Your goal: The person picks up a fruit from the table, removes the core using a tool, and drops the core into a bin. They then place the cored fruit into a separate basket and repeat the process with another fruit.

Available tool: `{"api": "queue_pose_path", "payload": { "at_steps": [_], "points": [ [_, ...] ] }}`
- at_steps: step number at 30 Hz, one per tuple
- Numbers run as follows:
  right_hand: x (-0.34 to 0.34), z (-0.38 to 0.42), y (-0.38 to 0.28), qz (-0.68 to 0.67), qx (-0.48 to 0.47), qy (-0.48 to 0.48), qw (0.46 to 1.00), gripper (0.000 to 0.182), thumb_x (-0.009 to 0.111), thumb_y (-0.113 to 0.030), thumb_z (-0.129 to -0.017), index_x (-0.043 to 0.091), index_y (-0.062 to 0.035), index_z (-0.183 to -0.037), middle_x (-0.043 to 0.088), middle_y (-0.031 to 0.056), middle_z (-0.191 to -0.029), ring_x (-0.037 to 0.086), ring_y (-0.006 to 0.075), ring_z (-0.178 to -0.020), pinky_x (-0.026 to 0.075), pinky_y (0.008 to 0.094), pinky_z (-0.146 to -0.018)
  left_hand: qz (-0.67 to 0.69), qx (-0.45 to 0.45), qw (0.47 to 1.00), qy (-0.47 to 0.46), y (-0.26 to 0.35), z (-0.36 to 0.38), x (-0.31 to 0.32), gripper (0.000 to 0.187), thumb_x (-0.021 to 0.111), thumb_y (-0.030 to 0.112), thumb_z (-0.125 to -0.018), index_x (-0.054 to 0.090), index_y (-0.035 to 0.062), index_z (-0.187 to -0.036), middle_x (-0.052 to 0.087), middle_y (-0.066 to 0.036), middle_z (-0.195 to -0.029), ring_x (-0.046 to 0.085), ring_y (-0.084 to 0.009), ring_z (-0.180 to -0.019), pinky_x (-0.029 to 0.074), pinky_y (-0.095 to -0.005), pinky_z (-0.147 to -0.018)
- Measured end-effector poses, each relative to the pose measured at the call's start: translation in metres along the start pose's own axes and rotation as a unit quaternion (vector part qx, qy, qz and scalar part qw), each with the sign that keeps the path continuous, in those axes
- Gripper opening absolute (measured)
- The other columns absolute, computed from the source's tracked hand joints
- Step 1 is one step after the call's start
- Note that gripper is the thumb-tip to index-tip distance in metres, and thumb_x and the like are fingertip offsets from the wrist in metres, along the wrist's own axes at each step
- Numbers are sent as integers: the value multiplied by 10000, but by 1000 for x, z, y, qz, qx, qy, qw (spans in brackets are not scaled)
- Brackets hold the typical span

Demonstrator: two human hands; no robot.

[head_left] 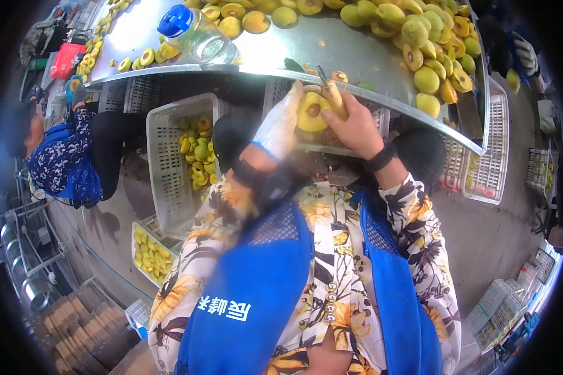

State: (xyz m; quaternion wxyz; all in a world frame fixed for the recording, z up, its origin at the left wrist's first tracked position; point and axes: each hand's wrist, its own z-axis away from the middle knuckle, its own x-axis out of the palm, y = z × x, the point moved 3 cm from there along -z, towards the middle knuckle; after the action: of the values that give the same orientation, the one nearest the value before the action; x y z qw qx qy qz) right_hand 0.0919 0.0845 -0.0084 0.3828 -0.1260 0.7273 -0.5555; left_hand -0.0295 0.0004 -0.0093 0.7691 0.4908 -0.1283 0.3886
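Note:
A halved yellow peach [312, 112], its brown pit in the cut face, is held at the near edge of the metal table. My left hand [279, 123], in a white knit glove, is closed around the peach half from the left. My bare right hand [356, 127] is wrapped round the light handle of a small knife-like tool [333, 98], with its thumb against the peach half. A dark thin tip sticks up from the tool, away from me; its exact kind is hard to make out.
On the metal table [275, 55] lie a heap of peaches [419, 37] and a blue-capped clear bottle [206, 39]. White crates stand below: one with peach pieces [162, 162] at left, another [491, 150] at right. A co-worker [69, 153] sits at the far left.

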Motion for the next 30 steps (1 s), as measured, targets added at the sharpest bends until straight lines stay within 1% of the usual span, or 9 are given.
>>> {"api": "queue_pose_path", "payload": {
  "at_steps": [3, 6, 7, 12, 15, 20, 24, 27, 30],
  "points": [
    [2, 7, -9, 89, 118, 14, 989, 378, 597, -248, -804, 512, -31, -1100, 609, 240, -850, 600, 397, -796, 474, 409, -706, 17, 88, 994, 64, -7, -4, -4, 310, 392, 299, -943, 508, 73, -1120, 555, -107, -1065, 564, -206, -957, 494, -347, -799],
    [10, 24, -16, 141, 111, -32, 983, 344, 585, -245, -807, 497, -23, -1055, 591, 272, -814, 567, 441, -800, 462, 452, -686, 122, 100, 987, 35, -10, -17, -11, 235, 446, 177, -896, 525, 52, -1079, 558, -117, -1034, 559, -219, -944, 476, -347, -823],
    [13, 31, -11, 132, 163, -47, 977, 333, 571, -240, -813, 473, -23, -1046, 591, 272, -805, 571, 439, -786, 454, 466, -668, 129, 109, 985, 39, -12, -21, -14, 229, 455, 158, -883, 527, 46, -1070, 559, -117, -1024, 558, -222, -939, 471, -341, -826],
    [18, 43, -6, 115, 154, -52, 980, 316, 555, -223, -822, 445, -17, -1035, 584, 268, -767, 565, 444, -753, 443, 485, -652, 133, 126, 981, 67, -16, -22, -12, 211, 476, 105, -852, 532, 25, -1040, 560, -113, -983, 556, -223, -919, 459, -322, -831],
    [19, 43, -6, 112, 157, -60, 979, 303, 549, -219, -826, 432, -10, -1011, 580, 266, -745, 560, 448, -735, 437, 494, -641, 75, 162, 982, 63, -17, -21, -11, 271, 411, 163, -888, 509, -9, -1074, 548, -127, -1025, 532, -219, -976, 424, -335, -889],
    [24, 44, -7, 118, 188, -61, 973, 290, 537, -214, -833, 416, 12, -969, 568, 284, -718, 553, 458, -724, 429, 504, -635, -38, 230, 970, 70, -10, -10, 3, 272, 392, 168, -906, 520, -7, -1070, 542, -110, -1025, 521, -192, -980, 417, -316, -888],
    [29, 48, -8, 127, 207, -68, 968, 264, 524, -176, -823, 408, 30, -942, 563, 295, -710, 550, 464, -714, 431, 504, -632, -221, 300, 920, 118, -8, -4, 11, 278, 395, 181, -917, 537, 1, -1074, 565, -77, -978, 529, -147, -915, 430, -268, -822],
    [30, 50, -4, 149, 198, -95, 964, 237, 517, -130, -798, 408, 38, -926, 560, 296, -700, 550, 465, -701, 435, 501, -626, -172, 192, 959, 114, -17, -18, 0, 295, 426, 223, -912, 575, 5, -1044, 592, -43, -908, 534, -103, -834, 432, -228, -741],
    [29, 51, -5, 144, 168, -128, 967, 218, 512, -98, -772, 414, 43, -907, 554, 294, -683, 551, 461, -693, 437, 493, -619, -211, 111, 969, 72, -12, -18, -7, 288, 480, 237, -887, 606, 10, -1011, 607, -22, -871, 527, -76, -785, 427, -213, -690]
  ]
}}
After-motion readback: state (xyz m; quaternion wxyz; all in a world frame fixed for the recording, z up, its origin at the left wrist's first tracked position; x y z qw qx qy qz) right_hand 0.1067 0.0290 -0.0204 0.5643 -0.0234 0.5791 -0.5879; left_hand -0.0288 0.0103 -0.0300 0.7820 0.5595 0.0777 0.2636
